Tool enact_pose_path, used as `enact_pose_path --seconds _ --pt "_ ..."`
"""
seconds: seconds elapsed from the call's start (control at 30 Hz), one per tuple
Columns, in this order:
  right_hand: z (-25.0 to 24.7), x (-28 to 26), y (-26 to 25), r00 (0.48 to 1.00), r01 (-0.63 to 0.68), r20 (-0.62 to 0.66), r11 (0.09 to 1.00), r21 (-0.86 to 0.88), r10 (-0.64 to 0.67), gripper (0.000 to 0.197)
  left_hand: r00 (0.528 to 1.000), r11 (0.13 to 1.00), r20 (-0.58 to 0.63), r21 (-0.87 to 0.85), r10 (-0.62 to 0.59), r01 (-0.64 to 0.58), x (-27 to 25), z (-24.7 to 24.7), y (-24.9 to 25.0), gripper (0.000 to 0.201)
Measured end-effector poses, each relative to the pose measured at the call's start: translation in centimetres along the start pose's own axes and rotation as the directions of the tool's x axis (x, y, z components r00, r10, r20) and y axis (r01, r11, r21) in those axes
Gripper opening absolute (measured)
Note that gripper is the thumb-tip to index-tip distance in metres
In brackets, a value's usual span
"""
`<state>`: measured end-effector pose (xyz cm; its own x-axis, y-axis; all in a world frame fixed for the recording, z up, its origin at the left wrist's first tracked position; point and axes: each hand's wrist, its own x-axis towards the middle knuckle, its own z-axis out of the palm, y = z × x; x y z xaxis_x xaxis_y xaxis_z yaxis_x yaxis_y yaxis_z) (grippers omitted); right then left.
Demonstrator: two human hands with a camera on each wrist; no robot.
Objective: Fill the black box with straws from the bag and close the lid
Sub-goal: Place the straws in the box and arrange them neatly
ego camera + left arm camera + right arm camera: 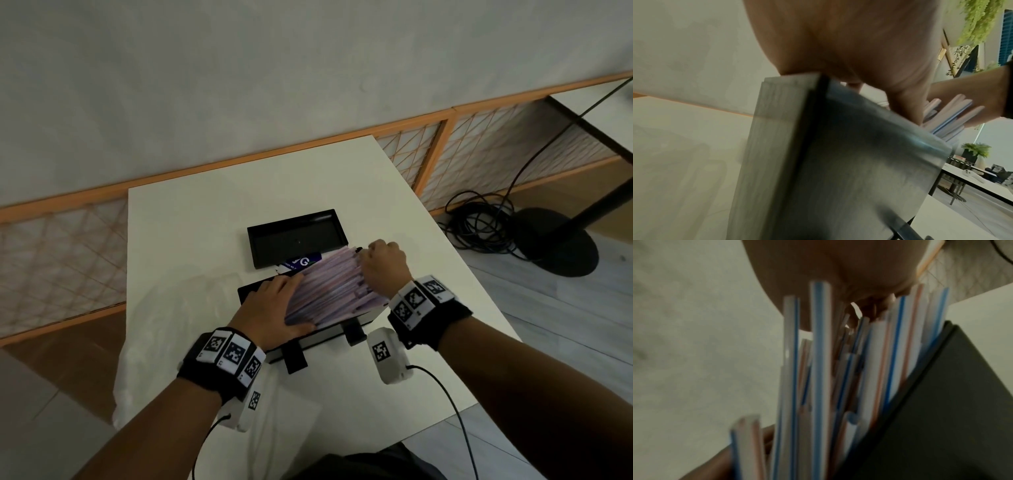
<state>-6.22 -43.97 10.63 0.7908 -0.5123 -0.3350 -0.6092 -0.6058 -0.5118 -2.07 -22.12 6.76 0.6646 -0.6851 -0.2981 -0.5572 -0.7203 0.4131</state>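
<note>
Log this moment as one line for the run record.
straws piled in black box | left hand pressing pile | right hand gripping ends | lid open

A white table point(191, 219) backs onto a grey wall point(239, 68); right of the hands (on pale floorboards point(565, 308)) lie coiled black cables point(479, 222).

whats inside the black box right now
A heap of striped plastic straws fills the black rectangular box, piled above its rim. Both hands and the straws cover the box's floor, so nothing beneath shows.
</note>
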Motion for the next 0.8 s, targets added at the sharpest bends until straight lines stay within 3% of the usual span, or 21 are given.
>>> enact_pose_path --seconds 0.13,0.3,0.47,0.63,0.8 --pt "0.1 0.5 0.0 0.998 -0.047 -0.048 0.998 0.039 0.049 0.030 0.999 0.995 -0.029 0.094 -0.036 0.039 -0.4 0.7 0.5 0.094" --pt "-0.7 1.2 -0.7 0.985 -0.097 0.151 0.993 0.072 0.085 0.038 0.999 0.995 -0.002 0.084 -0.047 0.047 -0.4 0.4 1.0 0.086" --pt "-1.7 2.1 -0.2 0.945 -0.073 0.325 0.991 0.113 0.033 0.030 0.999 0.996 0.021 0.085 -0.035 0.033 0.3 0.0 0.8 0.092" --pt "-1.9 2.6 1.0 0.930 -0.193 0.366 0.880 0.435 0.024 0.022 1.000 0.996 -0.016 0.089 -0.003 0.004 0.6 -0.4 0.9 0.095" --pt "-1.7 2.0 1.3 0.923 -0.233 0.385 0.826 0.514 0.020 0.020 1.000 0.995 -0.004 0.100 -0.013 0.014 0.8 -0.2 0.7 0.097"
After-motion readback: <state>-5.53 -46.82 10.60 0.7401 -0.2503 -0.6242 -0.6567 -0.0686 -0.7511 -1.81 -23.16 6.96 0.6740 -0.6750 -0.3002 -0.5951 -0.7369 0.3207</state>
